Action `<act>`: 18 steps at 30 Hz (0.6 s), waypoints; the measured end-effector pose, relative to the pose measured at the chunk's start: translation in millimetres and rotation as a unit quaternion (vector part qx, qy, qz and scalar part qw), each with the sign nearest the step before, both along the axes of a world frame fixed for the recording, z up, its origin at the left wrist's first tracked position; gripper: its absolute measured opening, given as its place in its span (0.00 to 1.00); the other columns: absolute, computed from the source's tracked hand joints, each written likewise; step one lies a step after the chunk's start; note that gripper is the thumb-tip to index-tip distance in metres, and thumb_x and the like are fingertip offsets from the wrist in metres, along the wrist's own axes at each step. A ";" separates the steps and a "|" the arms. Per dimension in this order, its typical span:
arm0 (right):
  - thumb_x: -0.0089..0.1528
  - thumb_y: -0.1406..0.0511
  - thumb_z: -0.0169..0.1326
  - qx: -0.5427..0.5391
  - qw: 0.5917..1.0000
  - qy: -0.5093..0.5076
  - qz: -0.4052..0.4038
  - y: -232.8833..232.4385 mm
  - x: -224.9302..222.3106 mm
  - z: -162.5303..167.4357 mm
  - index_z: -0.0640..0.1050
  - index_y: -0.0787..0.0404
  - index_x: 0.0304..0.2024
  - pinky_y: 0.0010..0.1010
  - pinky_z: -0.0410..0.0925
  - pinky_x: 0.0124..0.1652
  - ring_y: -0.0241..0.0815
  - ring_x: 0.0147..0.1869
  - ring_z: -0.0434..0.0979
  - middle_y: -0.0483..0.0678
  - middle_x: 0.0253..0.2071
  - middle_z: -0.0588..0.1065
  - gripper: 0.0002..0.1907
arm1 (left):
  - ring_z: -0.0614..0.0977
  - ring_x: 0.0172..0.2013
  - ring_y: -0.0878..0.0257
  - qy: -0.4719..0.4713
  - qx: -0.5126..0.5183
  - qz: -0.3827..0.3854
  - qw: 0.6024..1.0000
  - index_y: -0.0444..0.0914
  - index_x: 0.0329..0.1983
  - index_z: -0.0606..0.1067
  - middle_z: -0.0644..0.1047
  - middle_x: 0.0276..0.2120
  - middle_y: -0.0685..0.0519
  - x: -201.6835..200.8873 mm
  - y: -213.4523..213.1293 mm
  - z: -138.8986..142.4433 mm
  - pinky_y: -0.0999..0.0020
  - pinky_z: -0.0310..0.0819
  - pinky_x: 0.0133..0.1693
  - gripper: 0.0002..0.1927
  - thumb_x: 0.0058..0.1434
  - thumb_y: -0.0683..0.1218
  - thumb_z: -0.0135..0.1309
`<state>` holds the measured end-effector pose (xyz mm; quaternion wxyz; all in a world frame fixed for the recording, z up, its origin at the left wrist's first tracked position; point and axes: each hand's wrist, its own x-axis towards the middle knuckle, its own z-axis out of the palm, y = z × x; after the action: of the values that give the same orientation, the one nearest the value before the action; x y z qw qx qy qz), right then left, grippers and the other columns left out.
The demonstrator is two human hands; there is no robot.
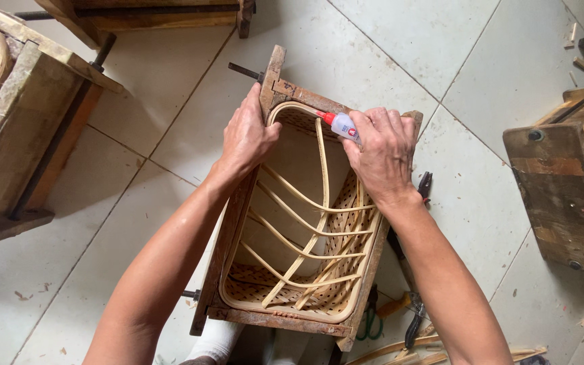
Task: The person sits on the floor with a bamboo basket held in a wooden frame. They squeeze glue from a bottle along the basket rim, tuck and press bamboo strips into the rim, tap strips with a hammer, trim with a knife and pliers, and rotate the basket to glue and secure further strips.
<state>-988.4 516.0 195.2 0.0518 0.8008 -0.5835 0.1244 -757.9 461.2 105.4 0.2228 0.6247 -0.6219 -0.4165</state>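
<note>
Hands at work over a rattan basket that sits wedged inside a weathered wooden mould frame on a pale tiled floor, seen from directly above. The basket, woven with an open lattice and braced by thin curved cane ribs, looks light and springy but easily cracked or bent out of shape, so the stiff timber frame appears the safer place to take hold, with the cane itself handled only by fingertip. The left hand lies curled over the far left edge of the frame, fingers bent down on the wood and the cane rim just inside it, pressing rather than pinching. The right hand is closed around a small glue tube with a red nozzle, its tip pointed at the basket's far rim where an upright rib meets it; the tube is likely slippery and soft enough to squirt if squeezed hard. Pliers and other hand tools lie on the floor just beside the frame's right side, near loose cane strips. Further wooden frames stand well apart at the left and right edges.
</note>
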 end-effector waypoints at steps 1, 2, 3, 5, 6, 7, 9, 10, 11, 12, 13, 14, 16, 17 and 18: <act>0.53 0.65 0.73 -0.001 1.000 0.005 0.003 -0.5 0.2 -0.5 0.81 0.60 0.52 0.40 0.61 0.50 0.44 0.49 0.73 0.47 0.44 0.76 0.25 | 0.74 0.60 0.44 0.000 0.000 0.000 1.000 0.29 0.74 0.53 0.70 0.63 0.36 0.0 -0.2 -0.4 0.50 0.65 0.62 0.46 0.55 0.43 0.60; 0.53 0.65 0.72 -0.002 1.000 0.011 0.005 -0.8 0.4 -0.8 0.81 0.60 0.52 0.40 0.61 0.50 0.44 0.49 0.73 0.47 0.44 0.76 0.25 | 0.74 0.60 0.44 0.000 0.001 -0.001 1.000 0.29 0.74 0.52 0.70 0.63 0.35 0.0 -0.3 -0.7 0.50 0.65 0.62 0.46 0.55 0.43 0.60; 0.53 0.66 0.72 -0.003 1.000 0.017 0.007 -1.1 0.6 -1.1 0.81 0.60 0.52 0.40 0.61 0.50 0.44 0.48 0.73 0.47 0.44 0.76 0.25 | 0.74 0.60 0.44 0.000 0.001 -0.002 1.000 0.29 0.74 0.52 0.70 0.63 0.35 0.0 -0.5 -0.9 0.50 0.65 0.62 0.46 0.55 0.43 0.60; 0.53 0.65 0.72 -0.007 1.000 0.026 0.010 -1.2 1.0 -1.3 0.81 0.61 0.52 0.40 0.61 0.51 0.44 0.49 0.73 0.47 0.44 0.76 0.25 | 0.73 0.60 0.43 0.001 -0.004 -0.002 1.000 0.28 0.74 0.52 0.70 0.63 0.35 0.1 -0.4 -0.8 0.50 0.65 0.62 0.45 0.55 0.43 0.59; 0.53 0.65 0.72 -0.010 0.999 0.030 0.011 -1.1 1.3 -1.3 0.80 0.61 0.52 0.39 0.61 0.52 0.44 0.49 0.73 0.47 0.44 0.76 0.26 | 0.73 0.60 0.43 0.001 -0.007 -0.002 1.000 0.28 0.73 0.52 0.69 0.63 0.35 0.1 -0.3 -0.5 0.50 0.65 0.62 0.45 0.56 0.43 0.59; 0.53 0.65 0.72 -0.010 0.999 0.034 0.012 -1.0 1.4 -1.1 0.81 0.61 0.52 0.40 0.61 0.52 0.44 0.49 0.73 0.47 0.44 0.75 0.25 | 0.74 0.60 0.44 0.000 0.002 -0.003 1.000 0.28 0.74 0.52 0.70 0.63 0.35 0.2 -0.3 -0.3 0.50 0.65 0.62 0.45 0.56 0.43 0.59; 0.53 0.65 0.72 -0.012 0.999 0.041 0.013 -0.1 1.3 -0.1 0.81 0.61 0.51 0.40 0.62 0.53 0.44 0.49 0.72 0.47 0.43 0.75 0.24 | 0.74 0.61 0.45 -0.003 0.020 -0.004 1.000 0.29 0.74 0.52 0.71 0.62 0.36 0.4 -0.2 0.2 0.50 0.66 0.63 0.45 0.56 0.43 0.58; 0.53 0.65 0.72 -0.008 0.999 0.036 0.010 0.8 0.8 0.9 0.81 0.61 0.51 0.40 0.62 0.52 0.44 0.49 0.73 0.47 0.43 0.75 0.24 | 0.74 0.61 0.44 0.000 0.012 -0.004 1.000 0.29 0.74 0.52 0.70 0.62 0.35 0.5 -0.1 0.4 0.50 0.65 0.63 0.45 0.56 0.43 0.59; 0.53 0.65 0.72 -0.003 0.999 0.032 0.007 2.3 0.0 2.2 0.81 0.60 0.51 0.40 0.61 0.52 0.44 0.49 0.73 0.47 0.43 0.75 0.24 | 0.73 0.61 0.44 0.002 0.002 -0.004 1.000 0.28 0.74 0.52 0.70 0.62 0.35 0.6 -0.2 0.6 0.50 0.65 0.63 0.46 0.56 0.43 0.59; 0.53 0.65 0.71 0.001 1.000 0.028 0.005 4.0 -1.2 3.9 0.81 0.60 0.51 0.39 0.61 0.52 0.44 0.49 0.73 0.47 0.43 0.75 0.24 | 0.73 0.61 0.43 0.005 -0.007 -0.004 1.000 0.28 0.74 0.52 0.70 0.63 0.35 0.6 -0.4 0.5 0.50 0.65 0.62 0.46 0.55 0.43 0.60; 0.54 0.65 0.71 0.003 1.000 0.016 -0.003 6.4 -2.8 5.8 0.81 0.60 0.50 0.39 0.61 0.51 0.44 0.48 0.73 0.46 0.43 0.76 0.23 | 0.74 0.60 0.44 0.004 0.002 -0.005 1.000 0.28 0.74 0.52 0.70 0.62 0.35 0.8 -0.5 0.5 0.50 0.65 0.62 0.46 0.55 0.43 0.59; 0.55 0.65 0.71 0.006 1.000 0.004 -0.010 9.3 -5.0 8.2 0.81 0.60 0.50 0.39 0.61 0.50 0.43 0.48 0.73 0.45 0.43 0.76 0.22 | 0.74 0.60 0.44 0.004 0.011 -0.006 1.000 0.28 0.74 0.51 0.70 0.62 0.35 0.8 -0.7 0.3 0.51 0.65 0.63 0.46 0.55 0.43 0.59; 0.55 0.65 0.71 0.011 1.000 -0.008 -0.019 15.3 -9.4 12.4 0.81 0.60 0.49 0.40 0.60 0.49 0.43 0.48 0.73 0.45 0.43 0.77 0.21 | 0.74 0.60 0.44 0.003 0.008 -0.004 1.000 0.29 0.74 0.52 0.70 0.62 0.35 1.1 -0.5 0.2 0.51 0.65 0.62 0.46 0.56 0.43 0.59; 0.55 0.65 0.71 0.012 1.000 -0.009 -0.024 18.3 -11.6 14.2 0.81 0.60 0.49 0.40 0.60 0.49 0.44 0.48 0.73 0.46 0.43 0.76 0.21 | 0.74 0.60 0.43 0.002 -0.005 -0.004 1.000 0.29 0.74 0.53 0.70 0.62 0.35 1.2 -0.3 0.1 0.50 0.65 0.62 0.46 0.56 0.43 0.60; 0.54 0.65 0.71 0.012 0.999 -0.011 -0.030 20.5 -13.4 15.3 0.81 0.60 0.48 0.41 0.60 0.49 0.44 0.48 0.74 0.46 0.42 0.76 0.20 | 0.73 0.60 0.42 0.000 -0.019 -0.004 1.000 0.29 0.73 0.53 0.70 0.63 0.35 1.5 0.2 0.3 0.50 0.65 0.61 0.45 0.56 0.43 0.61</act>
<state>-1001.8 536.5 210.5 0.0396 0.7821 -0.6093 0.1245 -756.5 461.3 105.6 0.2330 0.6175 -0.6324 -0.4056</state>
